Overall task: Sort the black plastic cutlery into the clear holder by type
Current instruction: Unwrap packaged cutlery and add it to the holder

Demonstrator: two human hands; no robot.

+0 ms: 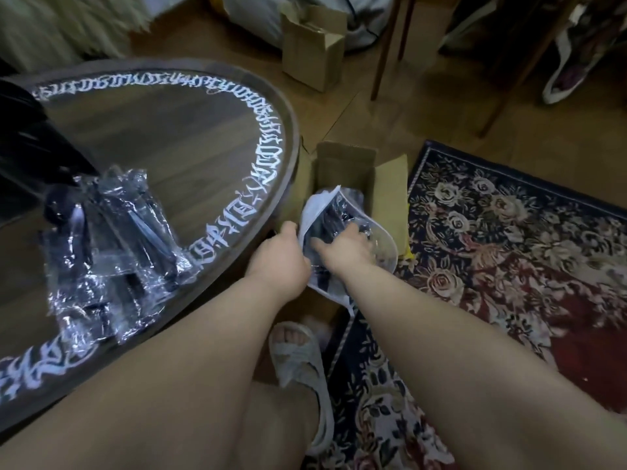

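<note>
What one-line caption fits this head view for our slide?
Both hands, left hand and right hand, hold a clear bag of black cutlery above an open cardboard box beside the round table.

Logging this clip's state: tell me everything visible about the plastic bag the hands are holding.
The plastic bag is clear, crinkled film with a white edge, holding blurred dark pieces. It hangs over the open cardboard box on the floor beside the table. The left hand grips its left edge; the right hand grasps its front.

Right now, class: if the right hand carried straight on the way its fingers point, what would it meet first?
The right hand already grips the plastic bag; beyond it, probably the open cardboard box, though depth is unclear.
</note>
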